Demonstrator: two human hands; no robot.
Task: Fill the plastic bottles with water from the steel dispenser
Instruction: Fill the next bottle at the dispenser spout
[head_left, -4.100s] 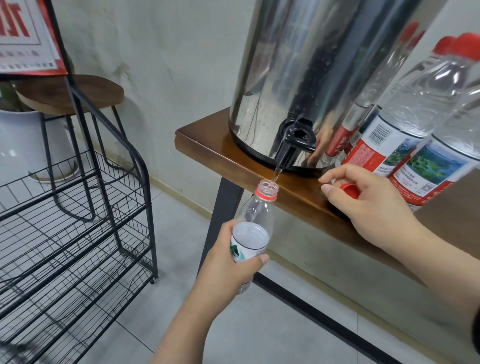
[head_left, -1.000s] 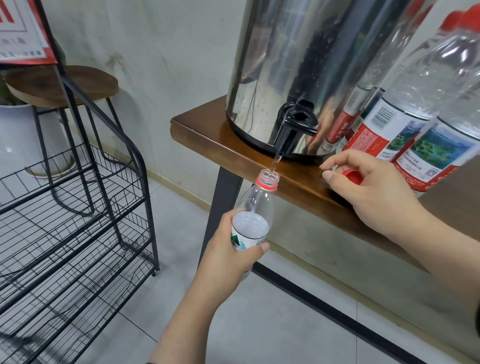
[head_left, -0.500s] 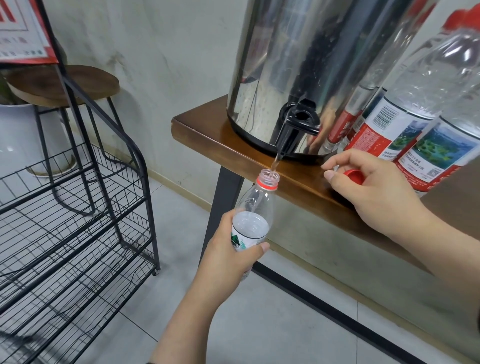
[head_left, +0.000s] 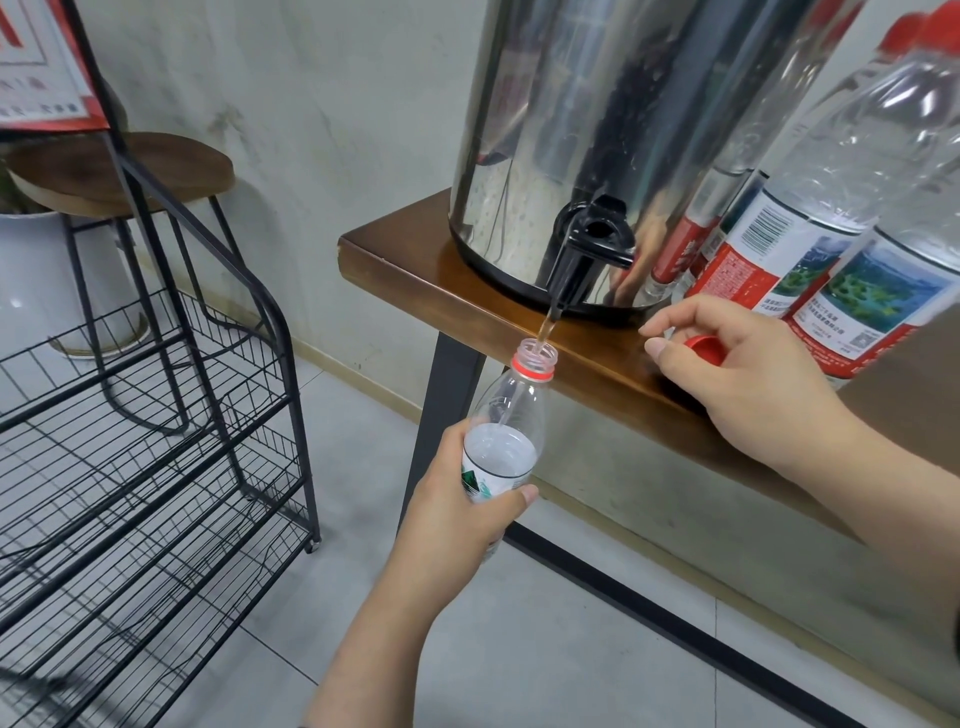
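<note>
Item 1: steel dispenser (head_left: 613, 135), polished cylinder with black base ring, standing on the wooden tabletop (head_left: 415, 265) near its left end, against the wall. Landmark for all entries below.

Item 2: black tap (head_left: 584, 260), low on the dispenser front, spout overhanging the tabletop edge. A thin stream of water (head_left: 545, 327) runs from it.

Item 3: plastic bottle (head_left: 511, 421), clear, red neck ring, no cap, held directly below the dispenser tap and slightly tilted, mouth under the stream. Water level stands at the top of the label, below the shoulder.

Item 4: left hand (head_left: 457, 514), below and in front of the dispenser, off the tabletop edge. Fingers wrapped round the bottle's label section, thumb across the front.

Item 5: right hand (head_left: 737, 374), resting on the tabletop just right of the dispenser base. Fingers curled, pinching a red cap (head_left: 704, 349).

Item 6: 2 large capped bottles (head_left: 852, 218), red and white labels with landscape print, standing right of the dispenser, close to it. Others behind them, count unclear.

Item 7: black wire rack (head_left: 156, 441), tiered, on the tiled floor, well left of the dispenser.

Item 8: round wooden stool (head_left: 130, 171), behind the rack, far left of the dispenser; white pot (head_left: 47, 280) beneath it.
</note>
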